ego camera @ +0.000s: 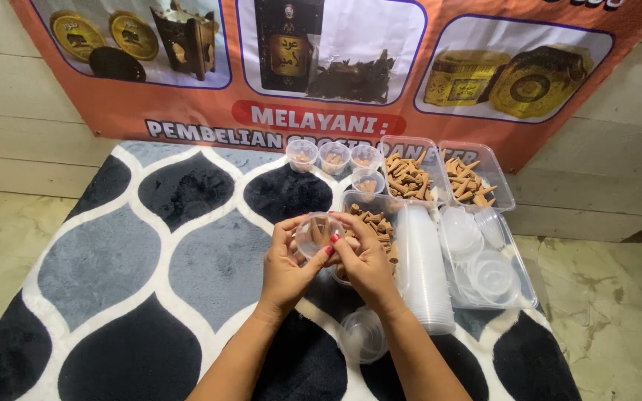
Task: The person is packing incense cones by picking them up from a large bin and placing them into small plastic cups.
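Nearest the camera, 2 bare forearms rise from the lower edge and meet over a plush rug (113,260) patterned in grey, black and white, which covers most of the floor in view. Behind it an orange banner (187,111) with product pictures hangs on the pale wall.

At the rug's right side lies a long stack of clear cups (423,275) on its side, and just beside it a clear tray of lids (518,293) holding loose round plastic lids. Beyond those sit 2 clear tubs (451,148) side by side, each filled with brown incense cones, and a third tub of cones (369,202) stands just behind the hands.

The left hand (285,269) and the right hand (365,261) are brought together, both curled around a small clear cup (318,233) held above the rug in front of the third tub. Left fingers wrap the cup's near side; the right thumb and fingers, with red nails, pinch its rim. What the cup holds cannot be told clearly.

An empty clear cup (362,336) lies on the rug between the forearms. 4 small filled cups (334,158) cluster at the rug's far edge.
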